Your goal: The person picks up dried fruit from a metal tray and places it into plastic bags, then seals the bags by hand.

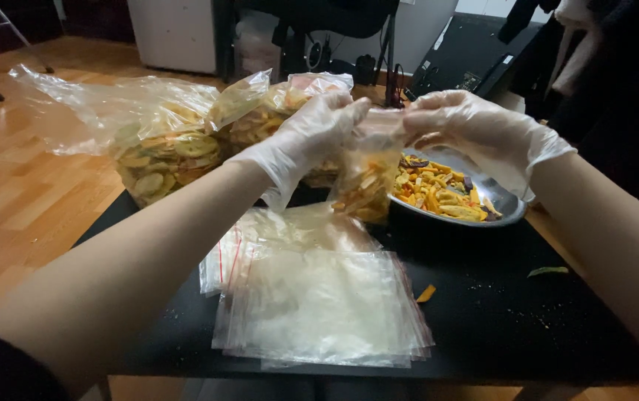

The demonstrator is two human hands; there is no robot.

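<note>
Spare bags (323, 308) betw. arms, table (497, 327)

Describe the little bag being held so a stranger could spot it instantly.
Above the black table, left of the metal bowl, both gloved hands pinch the top of a small clear bag. Unlike the flat empty bags below, it hangs filled with yellow-orange chips.

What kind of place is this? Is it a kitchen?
Probably a room in someone's home, not clearly a kitchen: a small black table stands on a wooden floor, clothes hang nearby, and gloved hands fill a small bag with dried fruit chips.
</note>
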